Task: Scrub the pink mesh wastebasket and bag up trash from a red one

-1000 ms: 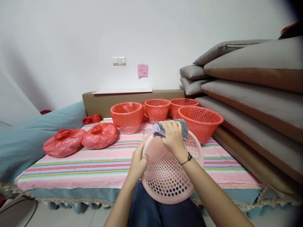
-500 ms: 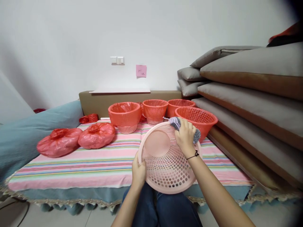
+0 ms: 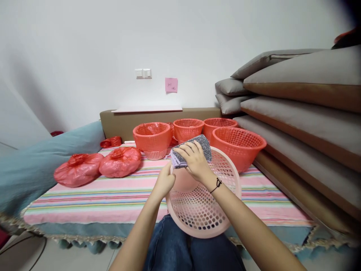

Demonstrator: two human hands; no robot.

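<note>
A pale pink plastic basket with a perforated wall is tilted over my knees, its mouth facing me. My left hand is closed on the basket's rim at the upper left, thumb on the near side. Against the far upper rim, my right hand presses a grey and lilac cleaning cloth, fingers spread across it. The cloth hides part of the rim. Just behind stands a red basket, close to the pink one's right side.
More red baskets stand at the back of the striped cloth. Tied red plastic bags lie on the left. Grey cushions are stacked along the right. A pink note is stuck on the wall.
My right hand has slid the cloth leftward along the rim, from the upper right to the upper left. My left hand now sits higher on the rim, and the view has shifted slightly.
</note>
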